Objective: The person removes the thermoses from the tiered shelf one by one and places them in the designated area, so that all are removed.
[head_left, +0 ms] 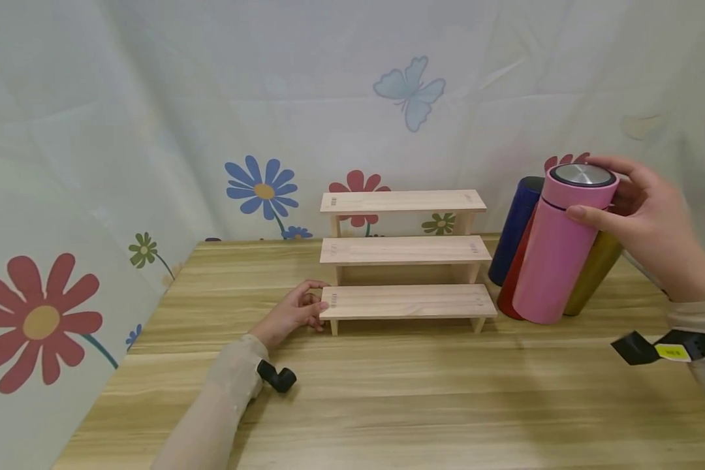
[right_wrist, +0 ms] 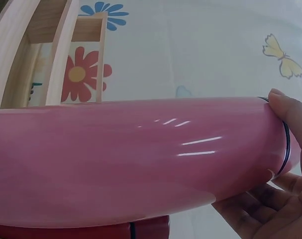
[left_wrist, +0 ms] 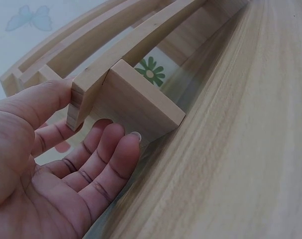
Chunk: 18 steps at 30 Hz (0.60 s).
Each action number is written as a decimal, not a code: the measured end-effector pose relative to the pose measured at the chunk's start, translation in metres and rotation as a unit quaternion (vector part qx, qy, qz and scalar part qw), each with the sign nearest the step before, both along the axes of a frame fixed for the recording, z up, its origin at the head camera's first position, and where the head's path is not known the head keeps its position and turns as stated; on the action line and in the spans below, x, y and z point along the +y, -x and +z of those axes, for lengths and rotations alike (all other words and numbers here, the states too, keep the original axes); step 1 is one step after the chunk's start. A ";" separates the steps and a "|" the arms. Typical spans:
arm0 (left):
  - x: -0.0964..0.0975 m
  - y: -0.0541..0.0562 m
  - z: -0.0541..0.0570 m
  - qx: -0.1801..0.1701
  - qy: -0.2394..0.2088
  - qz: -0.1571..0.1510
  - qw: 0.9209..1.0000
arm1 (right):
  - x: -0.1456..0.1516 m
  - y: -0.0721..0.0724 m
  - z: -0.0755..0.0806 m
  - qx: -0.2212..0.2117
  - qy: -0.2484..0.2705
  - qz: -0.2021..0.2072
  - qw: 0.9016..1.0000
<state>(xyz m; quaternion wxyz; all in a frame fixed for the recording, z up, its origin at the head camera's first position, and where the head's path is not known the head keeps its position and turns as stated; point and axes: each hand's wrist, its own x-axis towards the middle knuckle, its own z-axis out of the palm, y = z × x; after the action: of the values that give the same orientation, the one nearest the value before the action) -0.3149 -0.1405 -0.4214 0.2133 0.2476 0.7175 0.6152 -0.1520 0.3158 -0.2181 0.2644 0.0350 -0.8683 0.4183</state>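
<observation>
My right hand [head_left: 652, 222] grips a pink thermos flask [head_left: 564, 261] around its upper part, just below the silver-topped lid [head_left: 583, 174]. In the right wrist view the pink flask [right_wrist: 141, 159] fills much of the picture, thumb on one side and fingers on the other. My left hand [head_left: 296, 309] holds the left end of the lowest step of a three-tier wooden stand [head_left: 408, 301]. Seen from the left wrist, the thumb and index finger of the left hand [left_wrist: 56, 164] pinch the step's end, while the other fingers curl beside the leg [left_wrist: 141, 102].
Behind the pink flask stand a blue flask [head_left: 514, 235], a red flask [head_left: 512, 294] partly hidden, and a gold flask [head_left: 593, 274]. All are on the wooden table [head_left: 388, 405], right of the stand. A flower-printed cloth [head_left: 329, 78] hangs behind the table.
</observation>
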 end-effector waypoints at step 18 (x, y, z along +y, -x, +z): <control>0.000 0.000 0.000 -0.002 -0.001 0.001 1.000 | 0.039 -0.009 -0.039 -0.023 -0.037 -0.053 0.998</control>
<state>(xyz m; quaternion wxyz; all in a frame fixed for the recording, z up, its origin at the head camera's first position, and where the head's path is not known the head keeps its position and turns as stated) -0.3151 -0.1405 -0.4216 0.2140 0.2462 0.7165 0.6166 -0.1433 0.3549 -0.2573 0.2648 -0.0105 -0.8897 0.3717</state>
